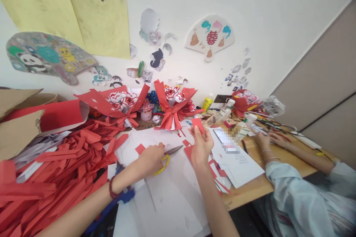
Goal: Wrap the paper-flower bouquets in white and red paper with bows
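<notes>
My left hand [152, 160], with a dark red band at the wrist, is closed round the yellow handles of a pair of scissors [172, 151]. Their blades point right, over white sheets, and look closed. Between the thumb and fingers of my right hand [201, 144] a small red paper piece [197, 125] is held upright, apart from the scissors. A red paper scrap [140, 149] lies just left of my left hand. Under and beside my right hand are red and white paper strips [219, 176].
A large heap of folded red paper strips [55, 177] fills the left side. Red-wrapped paper bouquets [172, 107] stand along the wall. To the right are a phone [222, 137] on a white sheet [244, 170], bottles [226, 109] and another person's hands [263, 140].
</notes>
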### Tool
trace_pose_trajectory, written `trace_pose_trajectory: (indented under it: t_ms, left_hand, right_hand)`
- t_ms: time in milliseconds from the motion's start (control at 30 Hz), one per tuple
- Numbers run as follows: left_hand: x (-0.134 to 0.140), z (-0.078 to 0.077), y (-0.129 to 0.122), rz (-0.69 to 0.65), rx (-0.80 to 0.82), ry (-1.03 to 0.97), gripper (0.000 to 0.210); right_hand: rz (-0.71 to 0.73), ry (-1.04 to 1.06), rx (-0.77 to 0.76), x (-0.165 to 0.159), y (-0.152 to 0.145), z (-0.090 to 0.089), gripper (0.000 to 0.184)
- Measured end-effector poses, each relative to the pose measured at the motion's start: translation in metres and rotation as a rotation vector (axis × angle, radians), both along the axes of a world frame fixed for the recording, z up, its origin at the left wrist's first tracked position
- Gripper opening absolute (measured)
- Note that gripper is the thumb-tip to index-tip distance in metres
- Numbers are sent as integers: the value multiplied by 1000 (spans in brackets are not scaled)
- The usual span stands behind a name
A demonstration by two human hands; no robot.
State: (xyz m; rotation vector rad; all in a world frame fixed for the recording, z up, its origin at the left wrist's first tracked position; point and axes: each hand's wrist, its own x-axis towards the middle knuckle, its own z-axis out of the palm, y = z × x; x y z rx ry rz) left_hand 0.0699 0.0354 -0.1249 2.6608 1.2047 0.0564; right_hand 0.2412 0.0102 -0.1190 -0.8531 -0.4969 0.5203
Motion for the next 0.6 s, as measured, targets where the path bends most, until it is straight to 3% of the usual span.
trace_pose_trajectory:
  t_ms: [167,300,367,433,600]
  left_hand:
    - [-25,36,25,103,-1,-141,34]
    - [-47,65,39,274,-225,-676,30]
    - [-55,74,41,254,-351,-946,33]
    - [-60,79,42,209,-367,-1124,36]
    - [-71,78,54,31,-287,-1236,34]
  right_hand:
    - [-9,-49,121,-5,-12,43,32]
    - [66,-119,212,-21,-8,76,25]
    - [100,-126,252,-32,-1,90,22]
    - [162,-123,289,-42,9,100,19]
    - [367,-69,333,-54,37,103,15]
